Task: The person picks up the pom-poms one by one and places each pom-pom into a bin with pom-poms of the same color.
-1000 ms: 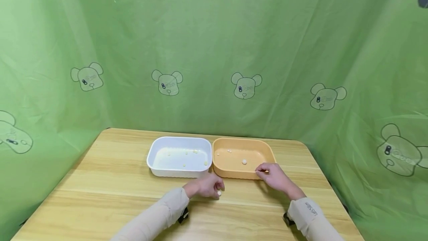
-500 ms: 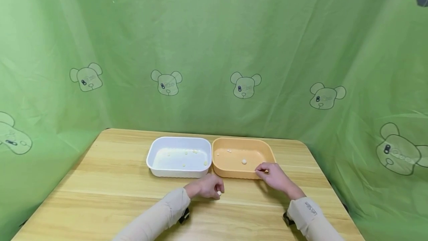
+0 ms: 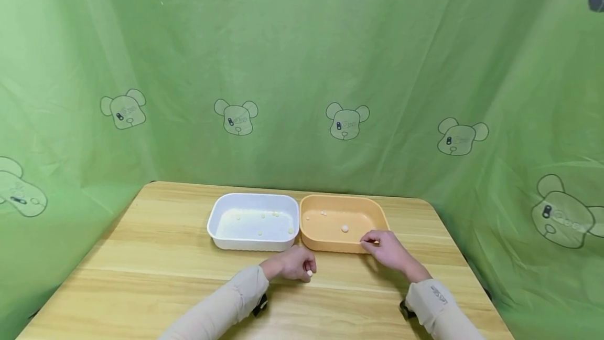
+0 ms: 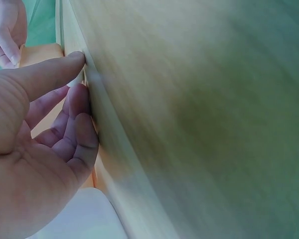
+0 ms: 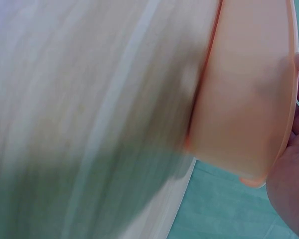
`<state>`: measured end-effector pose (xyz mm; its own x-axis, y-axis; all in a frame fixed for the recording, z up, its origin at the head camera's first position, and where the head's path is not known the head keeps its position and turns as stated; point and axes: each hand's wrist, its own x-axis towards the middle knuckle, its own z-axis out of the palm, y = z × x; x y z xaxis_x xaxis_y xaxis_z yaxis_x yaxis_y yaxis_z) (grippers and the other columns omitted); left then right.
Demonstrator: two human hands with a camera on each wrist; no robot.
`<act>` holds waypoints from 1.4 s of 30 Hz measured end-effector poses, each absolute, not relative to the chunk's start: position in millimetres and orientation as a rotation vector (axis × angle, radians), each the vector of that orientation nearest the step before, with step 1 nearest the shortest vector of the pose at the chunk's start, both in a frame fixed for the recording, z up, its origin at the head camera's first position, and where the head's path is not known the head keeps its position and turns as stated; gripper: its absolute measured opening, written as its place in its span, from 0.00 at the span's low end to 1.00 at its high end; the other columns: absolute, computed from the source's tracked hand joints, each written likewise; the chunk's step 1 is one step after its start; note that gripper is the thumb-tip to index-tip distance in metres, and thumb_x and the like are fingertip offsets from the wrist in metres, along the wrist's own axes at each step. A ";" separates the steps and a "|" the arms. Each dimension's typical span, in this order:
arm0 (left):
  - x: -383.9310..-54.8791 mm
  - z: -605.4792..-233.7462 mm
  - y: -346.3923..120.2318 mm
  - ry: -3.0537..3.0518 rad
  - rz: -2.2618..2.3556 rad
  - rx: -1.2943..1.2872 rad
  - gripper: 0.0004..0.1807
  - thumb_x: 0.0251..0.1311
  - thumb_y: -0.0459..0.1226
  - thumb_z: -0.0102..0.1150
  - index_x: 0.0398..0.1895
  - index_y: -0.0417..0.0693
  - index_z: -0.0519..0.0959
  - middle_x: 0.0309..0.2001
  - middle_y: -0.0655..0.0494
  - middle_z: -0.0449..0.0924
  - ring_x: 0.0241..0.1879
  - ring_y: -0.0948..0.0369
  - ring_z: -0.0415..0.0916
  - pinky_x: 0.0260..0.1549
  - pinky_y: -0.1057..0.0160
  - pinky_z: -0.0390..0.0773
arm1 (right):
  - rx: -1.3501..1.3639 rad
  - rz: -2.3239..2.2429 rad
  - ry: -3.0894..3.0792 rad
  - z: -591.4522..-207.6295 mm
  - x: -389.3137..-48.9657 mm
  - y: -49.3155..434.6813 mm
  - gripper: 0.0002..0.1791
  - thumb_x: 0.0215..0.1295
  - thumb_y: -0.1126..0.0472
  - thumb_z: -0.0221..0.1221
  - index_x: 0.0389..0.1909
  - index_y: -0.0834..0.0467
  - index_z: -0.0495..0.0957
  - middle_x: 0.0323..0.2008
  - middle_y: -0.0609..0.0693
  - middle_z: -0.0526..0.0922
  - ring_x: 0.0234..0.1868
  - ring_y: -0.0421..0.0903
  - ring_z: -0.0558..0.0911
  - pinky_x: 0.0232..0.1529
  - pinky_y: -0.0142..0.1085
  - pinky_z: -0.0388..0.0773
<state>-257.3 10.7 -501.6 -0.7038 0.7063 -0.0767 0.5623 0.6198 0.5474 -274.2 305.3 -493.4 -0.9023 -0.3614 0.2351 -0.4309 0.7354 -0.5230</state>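
Observation:
In the head view my left hand (image 3: 292, 263) is low over the table in front of the two bins, pinching a small white ball (image 3: 309, 273) between thumb and fingertips. The left wrist view shows its thumb (image 4: 57, 72) and curled fingers close together, with the ball mostly hidden. My right hand (image 3: 389, 250) grips the near right rim of the orange bin (image 3: 330, 246); the right wrist view shows that bin's outer wall (image 5: 244, 89) beside the hand. Inside it lie a larger whitish ball (image 3: 345, 229) and several tiny white ones (image 3: 323, 213).
Directly left of the orange bin stands a white bin (image 3: 250, 244), holding several small pale-yellow pieces (image 3: 290, 230). Both are near the back of the wooden table (image 3: 155, 256). A green curtain (image 3: 292, 67) printed with bear faces hangs behind and at the sides.

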 end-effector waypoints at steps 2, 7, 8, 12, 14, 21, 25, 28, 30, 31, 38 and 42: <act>-256.9 -502.2 10.4 2.567 0.712 1.033 0.08 0.47 0.31 0.70 0.28 0.50 0.81 0.23 0.68 0.75 0.26 0.75 0.69 0.28 0.77 0.71 | 0.642 0.895 -2.818 -494.1 -274.1 305.0 0.04 0.62 0.63 0.61 0.30 0.51 0.82 0.31 0.40 0.81 0.37 0.41 0.79 0.43 0.42 0.76; -255.0 -501.2 8.8 2.575 0.696 1.037 0.07 0.47 0.32 0.70 0.26 0.50 0.80 0.22 0.70 0.73 0.25 0.75 0.68 0.28 0.77 0.70 | 0.645 0.899 -2.816 -495.3 -273.7 304.4 0.05 0.62 0.63 0.61 0.29 0.51 0.82 0.30 0.39 0.81 0.37 0.41 0.79 0.42 0.42 0.76; -254.6 -500.8 8.2 2.572 0.700 1.035 0.07 0.47 0.32 0.70 0.26 0.50 0.80 0.22 0.70 0.72 0.25 0.75 0.68 0.28 0.77 0.70 | 0.643 0.900 -2.816 -495.3 -273.6 304.2 0.05 0.62 0.63 0.61 0.29 0.51 0.82 0.30 0.39 0.81 0.37 0.41 0.79 0.42 0.42 0.76; -254.0 -501.6 5.8 2.564 0.725 1.043 0.07 0.47 0.32 0.70 0.26 0.50 0.80 0.22 0.70 0.72 0.24 0.75 0.67 0.27 0.77 0.70 | 0.632 0.918 -2.819 -494.9 -273.0 303.6 0.05 0.62 0.63 0.61 0.29 0.51 0.82 0.30 0.40 0.81 0.37 0.42 0.79 0.42 0.42 0.76; -253.6 -501.3 4.5 2.555 0.739 1.037 0.07 0.47 0.32 0.70 0.25 0.50 0.80 0.22 0.70 0.72 0.24 0.74 0.67 0.27 0.77 0.70 | 0.631 0.923 -2.821 -494.2 -273.0 303.4 0.05 0.62 0.63 0.60 0.29 0.51 0.82 0.31 0.40 0.81 0.37 0.42 0.79 0.42 0.42 0.76; -253.8 -499.1 2.6 2.514 0.814 0.993 0.07 0.49 0.32 0.70 0.25 0.51 0.79 0.22 0.69 0.73 0.24 0.73 0.68 0.27 0.75 0.72 | 0.627 0.911 -2.819 -493.0 -273.4 303.7 0.04 0.62 0.63 0.61 0.30 0.51 0.82 0.31 0.40 0.81 0.37 0.42 0.79 0.42 0.42 0.76; -253.7 -494.8 1.4 2.495 0.869 0.973 0.07 0.50 0.32 0.69 0.24 0.51 0.79 0.22 0.68 0.74 0.24 0.73 0.69 0.27 0.75 0.72 | 0.616 0.910 -2.824 -492.6 -274.5 304.5 0.04 0.62 0.62 0.61 0.30 0.51 0.82 0.32 0.41 0.81 0.37 0.42 0.79 0.42 0.41 0.76; -252.8 -490.1 0.1 2.488 0.895 0.972 0.07 0.50 0.32 0.69 0.24 0.51 0.79 0.22 0.67 0.74 0.24 0.72 0.69 0.27 0.74 0.72 | 0.620 0.916 -2.821 -491.9 -275.0 304.4 0.04 0.62 0.62 0.61 0.30 0.51 0.82 0.31 0.41 0.81 0.37 0.42 0.79 0.42 0.42 0.76; -252.4 -487.0 -0.7 2.482 0.912 0.968 0.07 0.50 0.33 0.69 0.24 0.50 0.79 0.22 0.67 0.74 0.23 0.72 0.69 0.27 0.74 0.73 | 0.627 0.915 -2.818 -491.5 -275.1 304.3 0.04 0.62 0.63 0.61 0.30 0.51 0.82 0.31 0.41 0.81 0.37 0.42 0.79 0.42 0.42 0.76; -252.0 -485.0 -1.1 2.476 0.920 0.968 0.06 0.51 0.32 0.69 0.25 0.50 0.79 0.22 0.67 0.74 0.23 0.72 0.70 0.27 0.74 0.73 | 0.629 0.914 -2.818 -491.3 -275.0 304.3 0.04 0.62 0.63 0.61 0.30 0.51 0.82 0.31 0.41 0.81 0.37 0.42 0.79 0.42 0.42 0.76; -248.3 -471.5 -5.0 2.474 0.971 0.967 0.05 0.52 0.32 0.68 0.26 0.49 0.80 0.23 0.66 0.75 0.25 0.71 0.72 0.28 0.74 0.74 | 0.629 0.906 -2.820 -491.0 -273.3 304.1 0.04 0.62 0.63 0.61 0.29 0.51 0.82 0.31 0.41 0.81 0.36 0.42 0.79 0.41 0.40 0.77; -248.1 -466.4 -6.1 2.499 0.973 0.974 0.04 0.53 0.33 0.67 0.28 0.49 0.80 0.24 0.67 0.75 0.27 0.71 0.72 0.31 0.74 0.74 | 0.624 0.916 -2.819 -490.9 -272.6 303.9 0.05 0.62 0.64 0.61 0.29 0.51 0.82 0.31 0.41 0.81 0.36 0.41 0.79 0.40 0.39 0.77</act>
<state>-248.1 -6.1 -466.4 -0.7306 0.6825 -0.0209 0.4886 0.5439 0.6823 -272.6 303.9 -490.9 -0.9091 -0.3481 0.2288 -0.4161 0.7333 -0.5378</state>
